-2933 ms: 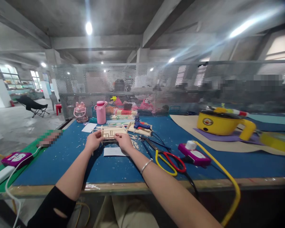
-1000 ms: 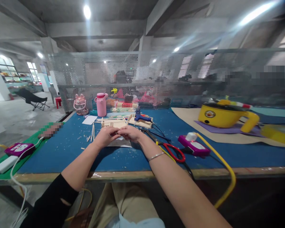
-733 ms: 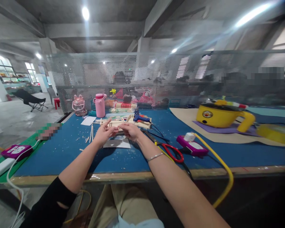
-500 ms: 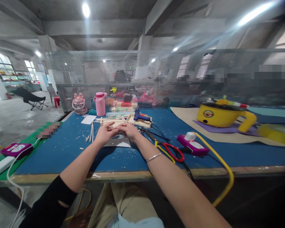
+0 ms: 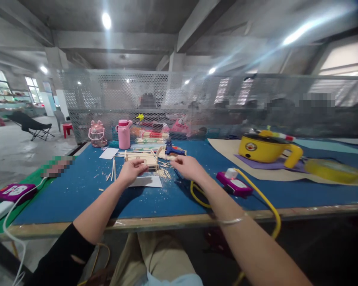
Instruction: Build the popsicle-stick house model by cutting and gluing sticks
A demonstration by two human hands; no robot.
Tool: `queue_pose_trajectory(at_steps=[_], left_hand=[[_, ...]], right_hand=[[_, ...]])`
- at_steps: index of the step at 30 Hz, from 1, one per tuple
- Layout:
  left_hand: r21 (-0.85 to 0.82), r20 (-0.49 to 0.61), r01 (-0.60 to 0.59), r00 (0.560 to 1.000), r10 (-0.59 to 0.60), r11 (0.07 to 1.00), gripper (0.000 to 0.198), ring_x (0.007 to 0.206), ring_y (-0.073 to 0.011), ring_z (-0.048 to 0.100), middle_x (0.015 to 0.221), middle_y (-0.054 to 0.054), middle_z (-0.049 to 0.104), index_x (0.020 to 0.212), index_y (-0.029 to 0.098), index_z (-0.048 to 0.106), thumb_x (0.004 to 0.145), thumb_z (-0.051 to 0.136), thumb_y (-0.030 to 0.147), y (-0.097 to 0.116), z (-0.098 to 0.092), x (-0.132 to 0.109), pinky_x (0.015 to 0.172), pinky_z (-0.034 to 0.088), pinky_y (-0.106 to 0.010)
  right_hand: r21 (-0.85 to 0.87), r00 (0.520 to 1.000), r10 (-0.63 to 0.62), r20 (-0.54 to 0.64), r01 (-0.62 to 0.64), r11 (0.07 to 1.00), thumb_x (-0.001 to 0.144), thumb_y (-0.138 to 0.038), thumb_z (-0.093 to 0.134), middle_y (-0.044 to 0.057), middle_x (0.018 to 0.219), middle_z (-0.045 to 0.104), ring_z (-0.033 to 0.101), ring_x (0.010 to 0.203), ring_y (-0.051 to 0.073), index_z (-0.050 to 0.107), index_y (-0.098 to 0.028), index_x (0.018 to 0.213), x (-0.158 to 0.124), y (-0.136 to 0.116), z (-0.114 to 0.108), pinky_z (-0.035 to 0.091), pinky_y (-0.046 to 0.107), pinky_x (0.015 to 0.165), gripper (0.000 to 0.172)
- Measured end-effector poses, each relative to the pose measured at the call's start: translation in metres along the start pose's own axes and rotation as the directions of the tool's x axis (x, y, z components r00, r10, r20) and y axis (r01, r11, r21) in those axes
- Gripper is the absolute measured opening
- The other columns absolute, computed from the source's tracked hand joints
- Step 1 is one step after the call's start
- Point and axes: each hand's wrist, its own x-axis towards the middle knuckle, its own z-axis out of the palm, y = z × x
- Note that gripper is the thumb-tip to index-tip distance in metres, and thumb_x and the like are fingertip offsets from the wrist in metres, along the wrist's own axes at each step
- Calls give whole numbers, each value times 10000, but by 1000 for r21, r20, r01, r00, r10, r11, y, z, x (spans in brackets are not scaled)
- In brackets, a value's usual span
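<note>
**Left hand [image 5: 131, 172], right hand [image 5: 187, 166] apart by stick frame [image 5: 149, 159]**

Head view: left hand curled at frame's 8 o'clock, right hand's fingertips bunched at 3; cannot tell if either pinches anything. Frame on blue counter [image 5: 167, 203], white card [image 5: 150, 182] at its 6, glue gun [image 5: 175, 150] at 2.

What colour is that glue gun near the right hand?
The glue gun is mostly blue; it shows in the head view, the only one here.
</note>
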Motion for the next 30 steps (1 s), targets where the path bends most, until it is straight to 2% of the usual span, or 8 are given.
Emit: queue_pose_trajectory(at_steps=[2, 4, 7, 14, 18, 22, 26, 30], left_hand=[[-30, -5, 25, 1000, -25, 999, 476, 522, -87, 571, 570, -20, 645, 817, 91, 641, 432, 784, 333, 2, 2, -1, 492, 397, -182], [-63, -5, 58, 998, -59, 996, 425, 534, -89, 580, 568, -20, 646, 744, 101, 645, 407, 793, 312, 6, 5, -3, 508, 409, -182], [-112, 0, 91, 996, -91, 990, 396, 565, -93, 593, 589, -23, 653, 701, 110, 642, 384, 803, 283, 10, 8, -8, 526, 421, -178], [-170, 55, 115, 993, -107, 979, 334, 576, -77, 588, 625, -22, 642, 711, 112, 642, 448, 791, 255, 13, 5, -13, 533, 428, -166], [-215, 84, 121, 991, -105, 969, 304, 566, -71, 581, 625, -9, 625, 713, 121, 632, 481, 781, 251, 15, 5, -14, 538, 439, -168], [-186, 163, 126, 982, -96, 975, 319, 576, -67, 581, 629, -5, 620, 675, 120, 613, 491, 770, 328, 16, 6, -17, 551, 446, -165], [-124, 226, 121, 970, -91, 985, 339, 596, -71, 585, 661, -19, 640, 661, 117, 600, 490, 764, 359, 15, 8, -19, 535, 426, -155], [-36, 196, 138, 972, -128, 990, 365, 528, -75, 566, 595, -12, 635, 683, 122, 599, 456, 779, 343, 12, 10, -18, 504, 404, -174]], right_hand=[[-365, 983, 153, 100, -107, 925, 700, -353, 520, 99, 783, 633, 568, 744, 222, 606, -149, 745, -17, 22, -16, 354, 271, 590, 225], [-495, 946, 249, 209, -117, 861, 683, -333, 550, 137, 924, 633, 580, 833, 251, 602, -136, 883, -32, 40, -24, 374, 279, 621, 285], [-474, 931, 240, 276, -86, 876, 677, -316, 557, 132, 1039, 611, 575, 908, 245, 533, -144, 1077, -43, 53, -23, 389, 272, 660, 436], [-400, 923, 365, 118, -292, 868, 646, -261, 515, 123, 948, 640, 601, 817, 260, 454, -168, 1198, -53, 45, -21, 380, 277, 577, 563], [-208, 963, 266, 34, -253, 945, 617, -254, 567, 85, 930, 645, 590, 823, 242, 521, -196, 1134, -65, 42, -24, 404, 279, 634, 522], [173, 999, 36, 21, -39, 984, 591, -183, 545, 54, 833, 630, 572, 753, 190, 543, -164, 1083, -66, 33, -7, 419, 274, 674, 493], [606, 997, -33, -66, 67, 793, 582, -190, 550, 1, 730, 564, 523, 592, 120, 498, -165, 1049, -52, 9, 18, 418, 237, 552, 470], [808, 999, -5, -32, 29, 589, 600, -291, 606, -72, 549, 457, 391, 390, 70, 486, -186, 958, -28, -21, 31, 319, 204, 387, 392]])
